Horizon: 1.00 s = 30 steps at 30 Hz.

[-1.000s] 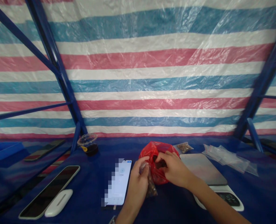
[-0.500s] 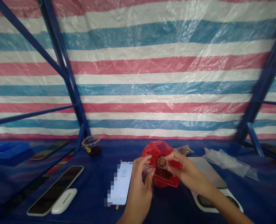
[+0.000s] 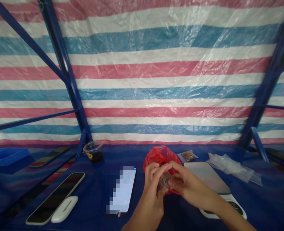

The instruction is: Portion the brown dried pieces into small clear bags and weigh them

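Observation:
My right hand (image 3: 186,181) pinches a small clear plastic cup (image 3: 165,179) between thumb and fingers. The cup is tipped toward my left hand (image 3: 154,186), whose fingers are closed on a small clear plastic bag, mostly hidden now. Both hands meet over the near part of an open red plastic bag (image 3: 156,156); its contents are largely covered by my fingers. How much is left in the cup cannot be made out.
A flat kitchen scale (image 3: 206,176) lies under my right forearm. Behind it are a filled zip bag (image 3: 188,156) and several clear zip bags (image 3: 233,166). Leftward sit a lit phone (image 3: 124,191), a dark phone (image 3: 57,197), a white case (image 3: 65,209) and a lidded cup (image 3: 94,152).
My right hand has brought the plastic cup left and tilted it against my left hand. The two hands now touch, and the brown pieces seen in the cup are hidden.

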### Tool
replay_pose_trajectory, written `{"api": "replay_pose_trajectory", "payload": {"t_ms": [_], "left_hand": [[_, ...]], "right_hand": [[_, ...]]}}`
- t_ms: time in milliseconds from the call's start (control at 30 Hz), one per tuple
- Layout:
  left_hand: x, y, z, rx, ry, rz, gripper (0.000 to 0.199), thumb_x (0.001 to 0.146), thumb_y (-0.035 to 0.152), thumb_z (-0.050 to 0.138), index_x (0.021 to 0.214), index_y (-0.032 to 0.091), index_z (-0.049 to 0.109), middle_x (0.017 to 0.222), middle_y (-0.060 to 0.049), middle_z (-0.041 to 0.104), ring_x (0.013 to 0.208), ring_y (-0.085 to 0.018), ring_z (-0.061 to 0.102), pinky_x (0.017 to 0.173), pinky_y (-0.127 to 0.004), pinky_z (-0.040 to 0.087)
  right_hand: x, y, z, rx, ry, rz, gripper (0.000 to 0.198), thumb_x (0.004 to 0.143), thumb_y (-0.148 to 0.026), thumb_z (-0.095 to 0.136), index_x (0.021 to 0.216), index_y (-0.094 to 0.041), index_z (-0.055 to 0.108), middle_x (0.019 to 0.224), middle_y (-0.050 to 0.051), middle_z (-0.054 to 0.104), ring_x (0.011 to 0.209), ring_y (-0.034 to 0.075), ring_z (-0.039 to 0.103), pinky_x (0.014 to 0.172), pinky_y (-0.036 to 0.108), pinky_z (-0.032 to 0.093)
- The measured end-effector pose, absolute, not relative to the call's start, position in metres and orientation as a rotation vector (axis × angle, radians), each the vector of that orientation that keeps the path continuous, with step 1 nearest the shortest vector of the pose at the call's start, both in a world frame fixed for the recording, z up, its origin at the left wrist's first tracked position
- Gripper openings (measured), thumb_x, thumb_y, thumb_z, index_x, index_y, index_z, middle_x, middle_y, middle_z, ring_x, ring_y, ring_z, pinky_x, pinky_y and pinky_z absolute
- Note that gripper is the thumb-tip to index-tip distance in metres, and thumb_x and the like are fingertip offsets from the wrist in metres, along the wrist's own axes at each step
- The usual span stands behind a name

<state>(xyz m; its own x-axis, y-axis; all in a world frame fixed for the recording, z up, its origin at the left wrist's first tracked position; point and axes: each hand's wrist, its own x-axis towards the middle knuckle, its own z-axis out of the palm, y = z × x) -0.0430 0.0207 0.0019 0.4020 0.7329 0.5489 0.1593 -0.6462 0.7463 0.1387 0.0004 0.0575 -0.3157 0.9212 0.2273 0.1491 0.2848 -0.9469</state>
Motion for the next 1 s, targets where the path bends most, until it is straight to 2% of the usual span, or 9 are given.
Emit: {"api": "replay_pose_trajectory", "payload": {"t_ms": [100, 233, 300, 367, 433, 567, 733, 867, 1000], "left_hand": [[-0.042, 0.021, 0.002, 2.057, 0.783, 1.275, 0.072, 0.095, 0.004, 0.051, 0.153, 0.047, 0.045, 0.152, -0.004, 0.045, 0.149, -0.023, 0.042, 0.125, -0.047, 0.039], [-0.040, 0.022, 0.005, 1.896, 0.964, 1.330, 0.056, 0.095, 0.023, 0.065, 0.148, 0.033, 0.050, 0.150, -0.009, 0.054, 0.143, -0.028, 0.051, 0.122, -0.051, 0.043], [-0.040, 0.021, 0.008, 1.839, 1.024, 1.247, 0.043, 0.097, 0.031, 0.064, 0.139, 0.027, 0.057, 0.140, -0.011, 0.062, 0.134, -0.030, 0.060, 0.117, -0.052, 0.047], [-0.040, 0.020, 0.010, 1.844, 1.014, 1.157, 0.033, 0.100, 0.036, 0.059, 0.131, 0.024, 0.063, 0.131, -0.012, 0.068, 0.124, -0.029, 0.065, 0.112, -0.051, 0.050], [-0.040, 0.019, 0.011, 1.871, 0.982, 1.131, 0.033, 0.102, 0.036, 0.056, 0.132, 0.024, 0.063, 0.131, -0.012, 0.068, 0.124, -0.029, 0.065, 0.112, -0.051, 0.050], [-0.038, 0.018, 0.009, 1.905, 0.932, 1.150, 0.044, 0.101, 0.031, 0.057, 0.144, 0.025, 0.053, 0.146, -0.012, 0.062, 0.138, -0.027, 0.058, 0.120, -0.049, 0.044], [-0.032, 0.017, 0.005, 1.890, 0.854, 1.148, 0.059, 0.098, 0.025, 0.063, 0.153, 0.031, 0.042, 0.157, -0.008, 0.052, 0.148, -0.024, 0.048, 0.125, -0.046, 0.037], [-0.028, 0.016, 0.009, 1.852, 0.924, 1.232, 0.040, 0.100, 0.022, 0.053, 0.140, 0.025, 0.052, 0.141, -0.011, 0.061, 0.135, -0.026, 0.057, 0.118, -0.048, 0.042], [-0.029, 0.014, 0.014, 1.756, 1.071, 1.358, 0.023, 0.100, 0.025, 0.051, 0.122, 0.021, 0.057, 0.119, -0.011, 0.067, 0.113, -0.027, 0.066, 0.101, -0.044, 0.051]], "right_hand": [[0.141, 0.003, 0.053, -0.919, -1.619, 1.230, 0.018, 0.087, -0.017, 0.064, 0.103, -0.024, 0.060, 0.101, 0.000, 0.067, 0.092, 0.017, 0.067, 0.082, 0.030, 0.053], [0.145, 0.009, 0.045, -0.864, -1.525, 1.264, 0.022, 0.088, -0.027, 0.072, 0.104, -0.025, 0.057, 0.099, -0.001, 0.068, 0.085, 0.016, 0.067, 0.078, 0.029, 0.052], [0.147, 0.009, 0.044, -0.845, -1.523, 1.233, 0.021, 0.091, -0.032, 0.072, 0.105, -0.025, 0.057, 0.098, 0.000, 0.070, 0.082, 0.016, 0.067, 0.078, 0.030, 0.052], [0.147, 0.007, 0.046, -0.873, -1.554, 1.172, 0.017, 0.093, -0.032, 0.069, 0.104, -0.025, 0.058, 0.100, 0.002, 0.072, 0.088, 0.018, 0.070, 0.080, 0.032, 0.053], [0.147, 0.003, 0.051, -0.951, -1.618, 1.021, 0.012, 0.095, -0.025, 0.062, 0.106, -0.025, 0.059, 0.103, 0.003, 0.073, 0.096, 0.020, 0.071, 0.085, 0.033, 0.054], [0.145, -0.007, 0.066, -1.029, -1.802, 0.685, 0.025, 0.095, -0.012, 0.051, 0.111, -0.027, 0.064, 0.114, 0.004, 0.074, 0.104, 0.020, 0.071, 0.094, 0.035, 0.053], [0.139, -0.012, 0.079, -1.046, -1.920, 0.539, 0.030, 0.096, -0.007, 0.047, 0.107, -0.026, 0.067, 0.120, 0.005, 0.074, 0.112, 0.020, 0.070, 0.098, 0.033, 0.052], [0.137, -0.011, 0.080, -1.062, -1.930, 0.497, 0.029, 0.097, -0.009, 0.049, 0.109, -0.026, 0.069, 0.124, 0.006, 0.074, 0.116, 0.022, 0.069, 0.101, 0.035, 0.052], [0.143, -0.004, 0.079, -1.181, -1.853, 0.357, 0.028, 0.096, -0.012, 0.051, 0.111, -0.027, 0.069, 0.118, 0.006, 0.075, 0.111, 0.025, 0.069, 0.098, 0.038, 0.051]]}}
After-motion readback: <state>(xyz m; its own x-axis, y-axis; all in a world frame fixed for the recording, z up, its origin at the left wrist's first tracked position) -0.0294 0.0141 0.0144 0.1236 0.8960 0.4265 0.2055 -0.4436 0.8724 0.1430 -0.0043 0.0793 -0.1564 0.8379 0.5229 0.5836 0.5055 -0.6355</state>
